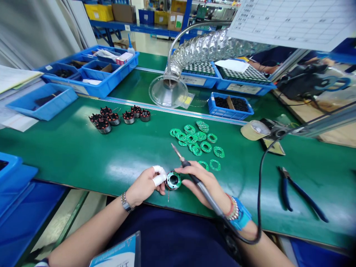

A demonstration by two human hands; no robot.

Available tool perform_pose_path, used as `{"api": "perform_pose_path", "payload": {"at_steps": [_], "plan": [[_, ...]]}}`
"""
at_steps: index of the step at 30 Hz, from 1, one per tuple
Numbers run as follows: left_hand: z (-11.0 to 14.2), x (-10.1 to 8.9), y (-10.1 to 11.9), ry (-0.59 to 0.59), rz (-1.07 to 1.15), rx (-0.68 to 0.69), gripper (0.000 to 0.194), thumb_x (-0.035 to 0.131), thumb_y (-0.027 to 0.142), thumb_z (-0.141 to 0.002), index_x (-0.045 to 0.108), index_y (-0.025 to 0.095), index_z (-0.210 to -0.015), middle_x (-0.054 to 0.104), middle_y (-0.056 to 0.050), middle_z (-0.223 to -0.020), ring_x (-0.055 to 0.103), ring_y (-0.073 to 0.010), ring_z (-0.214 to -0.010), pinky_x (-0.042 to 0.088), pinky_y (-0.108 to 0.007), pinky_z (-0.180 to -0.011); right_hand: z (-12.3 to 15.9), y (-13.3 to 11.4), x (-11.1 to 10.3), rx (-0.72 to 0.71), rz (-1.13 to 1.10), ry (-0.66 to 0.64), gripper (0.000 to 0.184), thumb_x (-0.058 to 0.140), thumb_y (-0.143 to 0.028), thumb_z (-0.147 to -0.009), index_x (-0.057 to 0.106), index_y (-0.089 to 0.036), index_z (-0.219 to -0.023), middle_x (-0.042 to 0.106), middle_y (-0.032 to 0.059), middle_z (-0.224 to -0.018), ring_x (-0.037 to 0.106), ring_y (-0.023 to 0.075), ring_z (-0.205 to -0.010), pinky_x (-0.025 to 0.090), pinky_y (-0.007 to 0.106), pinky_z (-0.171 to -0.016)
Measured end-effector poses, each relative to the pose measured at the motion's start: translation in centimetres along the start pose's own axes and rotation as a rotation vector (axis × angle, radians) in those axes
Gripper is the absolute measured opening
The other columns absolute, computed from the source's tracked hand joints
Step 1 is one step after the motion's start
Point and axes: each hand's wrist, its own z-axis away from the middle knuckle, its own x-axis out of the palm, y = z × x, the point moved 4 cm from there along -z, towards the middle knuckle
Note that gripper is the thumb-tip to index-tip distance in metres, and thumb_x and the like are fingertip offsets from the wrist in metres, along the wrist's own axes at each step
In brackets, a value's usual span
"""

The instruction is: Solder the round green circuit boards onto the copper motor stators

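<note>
My left hand, with white finger cots on two fingers, pinches a small motor stator topped by a green ring board, just above the green mat. My right hand touches the stator's other side with its fingertips. It also grips a soldering iron, whose tip points up and away to the left. The iron's black cable loops past my right wrist. A heap of green ring boards lies just beyond my hands.
Several wound stators stand at mid-left. A clear fume funnel on a foil hose sits behind. Blue bins line the back and left. A tape roll and blue-handled cutters lie to the right.
</note>
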Motion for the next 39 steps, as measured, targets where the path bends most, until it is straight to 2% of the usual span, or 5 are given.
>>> {"api": "perform_pose_path", "payload": {"at_steps": [5, 10, 13, 23, 39], "plan": [[0.3, -0.3, 0.1, 0.018, -0.035, 0.008, 0.019, 0.051, 0.035, -0.08, 0.047, 0.017, -0.08, 0.054, 0.002, -0.058, 0.055, -0.0122, -0.054, 0.044, -0.026, -0.057, -0.5, 1.0, 1.4, 0.004, -0.008, -0.194, 0.037, 0.057, -0.022, -0.081, 0.045, -0.021, -0.116, 0.057, 0.0083, -0.105, 0.056, 0.0169, -0.095, 0.046, 0.031, -0.084], [2.1, -1.5, 1.5, -0.013, -0.685, 0.493, 0.016, 0.052, 0.026, -0.081, 0.062, 0.021, -0.093, 0.062, -0.007, -0.09, 0.058, -0.0159, -0.079, 0.043, -0.027, -0.073, -0.1, 1.3, 1.6, 0.041, -0.023, -0.19, 0.036, 0.056, -0.024, -0.082, 0.045, -0.021, -0.116, 0.058, 0.0065, -0.101, 0.057, 0.0157, -0.089, 0.047, 0.029, -0.081], [2.7, -1.3, 1.1, -0.101, -0.929, 0.593, 0.021, 0.052, 0.025, -0.081, 0.065, 0.025, -0.098, 0.064, -0.007, -0.092, 0.058, -0.0164, -0.078, 0.041, -0.027, -0.071, 0.2, 1.3, 1.8, 0.061, 0.001, -0.143, 0.036, 0.056, -0.024, -0.081, 0.046, -0.021, -0.115, 0.057, 0.0069, -0.101, 0.057, 0.0167, -0.09, 0.046, 0.031, -0.083], [1.1, -0.1, 0.0, 0.037, -0.015, -0.04, 0.02, 0.064, 0.031, -0.068, 0.057, 0.013, -0.066, 0.056, 0.0, -0.054, 0.051, -0.0106, -0.051, 0.043, -0.024, -0.056, 1.9, -0.7, 3.2, 0.098, 0.153, 0.165, 0.036, 0.06, -0.025, -0.078, 0.045, -0.02, -0.11, 0.055, 0.0075, -0.091, 0.053, 0.0191, -0.08, 0.048, 0.033, -0.072], [2.0, -0.2, -0.2, 0.061, 0.055, -0.053, 0.025, 0.068, 0.035, -0.065, 0.058, 0.012, -0.069, 0.058, -0.001, -0.061, 0.055, -0.0111, -0.058, 0.046, -0.026, -0.062, -0.3, -1.1, 3.9, -0.058, 0.02, 0.086, 0.032, 0.048, -0.007, -0.079, 0.045, -0.022, -0.107, 0.056, 0.003, -0.084, 0.048, 0.0175, -0.084, 0.044, 0.033, -0.075]]}}
